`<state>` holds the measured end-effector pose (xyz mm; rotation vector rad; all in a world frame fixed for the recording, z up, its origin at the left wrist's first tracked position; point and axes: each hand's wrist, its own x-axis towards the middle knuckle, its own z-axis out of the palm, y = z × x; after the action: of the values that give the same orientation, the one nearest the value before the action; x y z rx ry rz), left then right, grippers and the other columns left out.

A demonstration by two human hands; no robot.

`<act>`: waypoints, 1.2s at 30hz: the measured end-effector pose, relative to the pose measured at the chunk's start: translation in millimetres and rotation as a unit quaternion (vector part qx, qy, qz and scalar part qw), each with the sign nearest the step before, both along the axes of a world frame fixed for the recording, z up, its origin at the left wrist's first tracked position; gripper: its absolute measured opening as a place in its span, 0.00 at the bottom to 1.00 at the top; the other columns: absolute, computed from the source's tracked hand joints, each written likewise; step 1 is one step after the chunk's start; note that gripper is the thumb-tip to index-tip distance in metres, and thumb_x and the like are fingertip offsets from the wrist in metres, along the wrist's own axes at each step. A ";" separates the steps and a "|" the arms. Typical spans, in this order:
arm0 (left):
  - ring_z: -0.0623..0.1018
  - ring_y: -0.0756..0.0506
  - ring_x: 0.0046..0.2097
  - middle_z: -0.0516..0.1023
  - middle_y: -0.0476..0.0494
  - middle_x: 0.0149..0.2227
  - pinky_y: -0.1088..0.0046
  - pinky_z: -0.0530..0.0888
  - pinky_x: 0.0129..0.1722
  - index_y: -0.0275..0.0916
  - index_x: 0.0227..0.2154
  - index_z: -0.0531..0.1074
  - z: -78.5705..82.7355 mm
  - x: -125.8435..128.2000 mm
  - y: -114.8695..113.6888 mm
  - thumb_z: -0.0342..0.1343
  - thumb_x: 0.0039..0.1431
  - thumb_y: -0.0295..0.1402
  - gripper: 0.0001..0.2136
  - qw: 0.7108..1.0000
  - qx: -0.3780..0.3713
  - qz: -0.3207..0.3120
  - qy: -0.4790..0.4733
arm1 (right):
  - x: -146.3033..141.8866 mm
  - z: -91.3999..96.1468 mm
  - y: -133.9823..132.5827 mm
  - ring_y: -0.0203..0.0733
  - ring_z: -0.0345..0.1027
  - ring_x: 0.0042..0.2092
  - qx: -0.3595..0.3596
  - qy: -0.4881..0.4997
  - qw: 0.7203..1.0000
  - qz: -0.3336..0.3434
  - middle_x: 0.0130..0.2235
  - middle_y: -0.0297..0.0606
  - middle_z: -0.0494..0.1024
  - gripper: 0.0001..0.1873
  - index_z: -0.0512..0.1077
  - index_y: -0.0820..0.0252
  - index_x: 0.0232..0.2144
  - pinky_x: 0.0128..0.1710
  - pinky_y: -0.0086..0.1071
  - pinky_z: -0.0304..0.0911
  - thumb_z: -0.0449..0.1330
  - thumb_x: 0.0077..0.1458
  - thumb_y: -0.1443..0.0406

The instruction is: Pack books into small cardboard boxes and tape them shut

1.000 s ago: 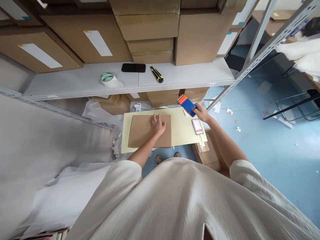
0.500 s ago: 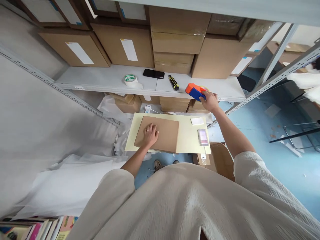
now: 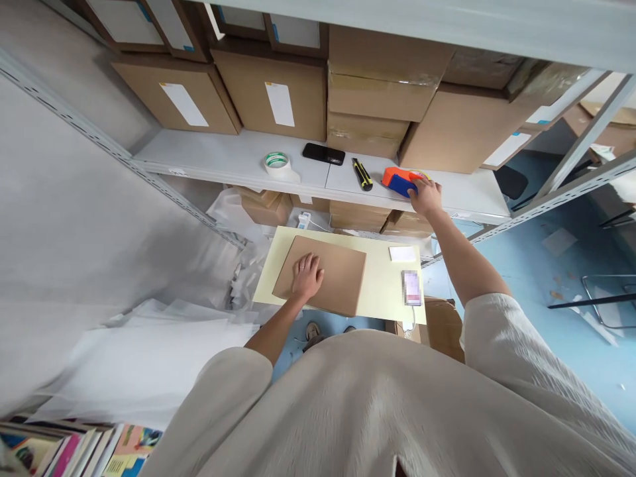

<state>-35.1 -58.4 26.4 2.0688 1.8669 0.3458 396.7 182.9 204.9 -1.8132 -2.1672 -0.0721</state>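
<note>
My left hand lies flat, fingers spread, on a flat brown cardboard package that rests on a pale yellow board. My right hand reaches up to the white shelf and grips an orange and blue tape dispenser that sits on the shelf surface. A yellow and black utility knife lies just left of the dispenser.
On the shelf lie a black phone and a green-printed tape roll, with cardboard boxes stacked behind. A phone and white note lie on the board. White wrapping sheets pile at left, books at bottom left.
My right hand carried the tape dispenser from above the board up onto the shelf. My left hand slid left along the cardboard package. The view tilted upward.
</note>
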 end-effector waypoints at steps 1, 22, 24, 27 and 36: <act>0.60 0.31 0.82 0.63 0.30 0.82 0.45 0.54 0.83 0.40 0.75 0.71 0.0 -0.3 -0.1 0.47 0.77 0.41 0.29 1.000 -0.001 -0.001 -0.001 | -0.2 -1.6 1.8 0.73 0.66 0.67 -0.002 -0.002 1.000 0.000 0.67 0.62 0.78 0.34 0.69 0.58 0.75 0.67 0.70 0.58 0.54 0.73 0.55; 0.62 0.30 0.81 0.65 0.32 0.81 0.43 0.56 0.82 0.44 0.74 0.72 0.8 -3.2 8.8 0.52 0.75 0.37 0.27 0.999 -0.020 0.012 -0.026 | -81.0 -79.0 -122.2 0.71 0.68 0.65 -0.091 0.209 0.973 0.021 0.63 0.59 0.75 0.26 0.76 0.56 0.64 0.69 0.67 0.64 0.58 0.69 0.54; 0.64 0.29 0.80 0.66 0.33 0.80 0.42 0.61 0.80 0.45 0.73 0.72 5.2 -8.4 22.6 0.53 0.74 0.36 0.27 0.999 -0.034 0.025 -0.025 | -98.0 -106.6 -146.8 0.65 0.74 0.59 -0.186 0.281 0.942 -0.012 0.63 0.57 0.75 0.30 0.76 0.55 0.63 0.66 0.61 0.70 0.64 0.64 0.50; 0.62 0.29 0.81 0.62 0.31 0.82 0.44 0.62 0.80 0.42 0.74 0.70 11.8 -21.0 50.5 0.54 0.73 0.36 0.28 0.998 -0.033 0.050 -0.024 | -116.5 -136.5 -174.4 0.61 0.76 0.59 -0.294 0.361 0.882 -0.073 0.67 0.56 0.73 0.40 0.74 0.51 0.67 0.64 0.55 0.75 0.71 0.58 0.45; 0.63 0.26 0.81 0.62 0.26 0.81 0.42 0.67 0.77 0.39 0.77 0.63 10.3 -45.7 99.0 0.60 0.67 0.36 0.36 0.983 -0.111 0.128 -0.077 | -141.8 -155.5 -187.7 0.67 0.77 0.64 -0.380 0.445 0.791 -0.180 0.66 0.58 0.78 0.56 0.67 0.50 0.74 0.68 0.58 0.72 0.77 0.49 0.40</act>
<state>-80.8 40.6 36.7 1.6161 1.9797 0.3310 254.9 -4.8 49.5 -1.9628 -1.1772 1.4443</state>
